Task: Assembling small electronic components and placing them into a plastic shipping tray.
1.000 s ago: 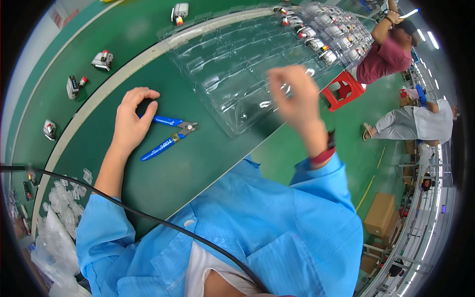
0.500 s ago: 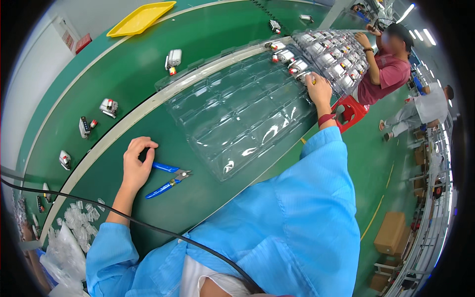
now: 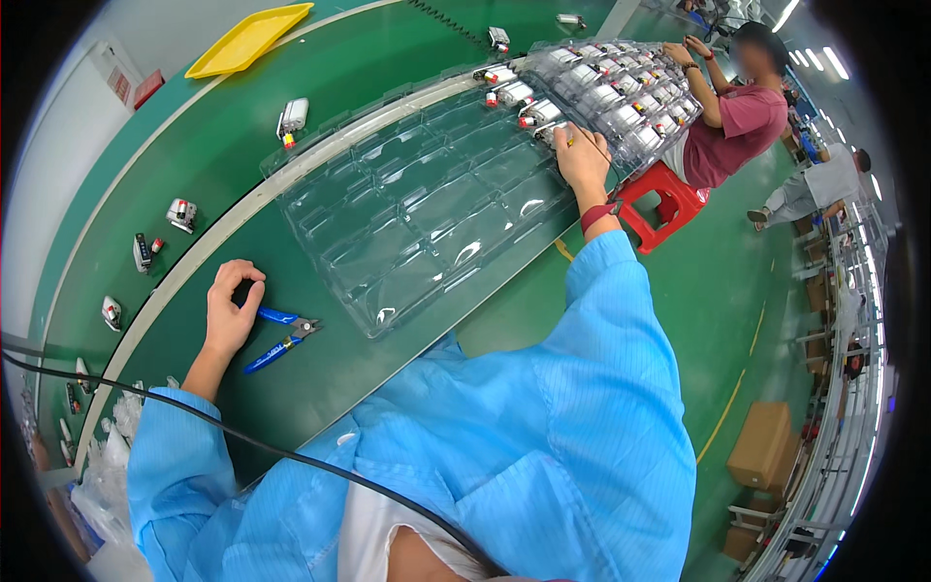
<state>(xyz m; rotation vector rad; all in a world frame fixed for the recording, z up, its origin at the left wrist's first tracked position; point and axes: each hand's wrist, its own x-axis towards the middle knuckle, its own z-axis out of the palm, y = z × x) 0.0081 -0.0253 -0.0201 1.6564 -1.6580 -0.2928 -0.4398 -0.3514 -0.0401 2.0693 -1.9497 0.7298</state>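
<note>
A clear plastic tray with moulded pockets lies across the green bench. At its right end, several small white box-shaped units with red ends sit in pockets. My right hand is closed over another such unit in this end column; a bit of yellow shows by the fingertips, and the rest is hidden. On the bench to the left rests my left hand, its fingers curled in toward the thumb, with nothing visible in them. Beside it are blue-handled side cutters, jaws apart.
More white units lie spaced along the green belt beyond the pale rail. Filled trays stand at right, near a seated person and a red stool. A yellow tray sits far left. A black cable crosses before me.
The view has shifted, so bench and tray appear farther left. My right hand stays at the tray's right-end column, and my left hand remains curled beside the cutters.
</note>
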